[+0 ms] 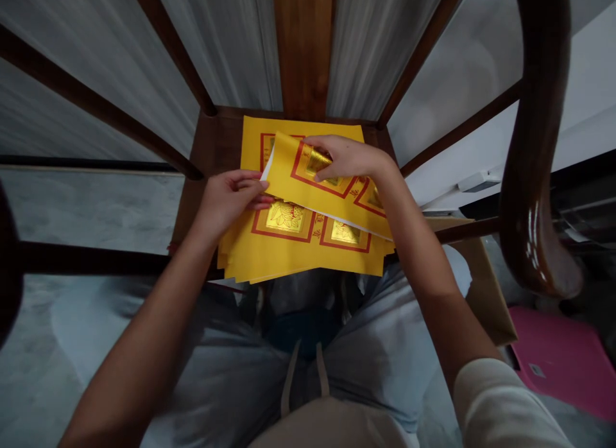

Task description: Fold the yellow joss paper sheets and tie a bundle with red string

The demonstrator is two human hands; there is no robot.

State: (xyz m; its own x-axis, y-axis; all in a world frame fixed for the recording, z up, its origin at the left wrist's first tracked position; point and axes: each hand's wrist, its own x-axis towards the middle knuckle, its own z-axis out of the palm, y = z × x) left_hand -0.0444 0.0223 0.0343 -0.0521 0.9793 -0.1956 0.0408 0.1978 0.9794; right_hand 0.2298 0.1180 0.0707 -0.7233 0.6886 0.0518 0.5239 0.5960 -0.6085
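Note:
A loose pile of yellow joss paper (pixel 240 258), printed with red frames and gold foil squares, lies on the seat of a wooden chair. Over the pile slants a folded sheet of joss paper (pixel 298 186), its white underside showing at the left end. My left hand (pixel 231 194) pinches that left end between thumb and fingers. From above and to the right, my right hand (pixel 346 156) grips the sheet near its upper edge, its thumb bent across the gold foil. Part of the sheet's right end is hidden by my right forearm.
The chair's wooden seat (pixel 212 143) ends at slim posts and a broad back slat (pixel 304 56). A curved armrest (pixel 534 178) rises on the right. Below it are an open cardboard box (pixel 486 287) and a pink plastic object (pixel 563 358). My knees flank the seat's front.

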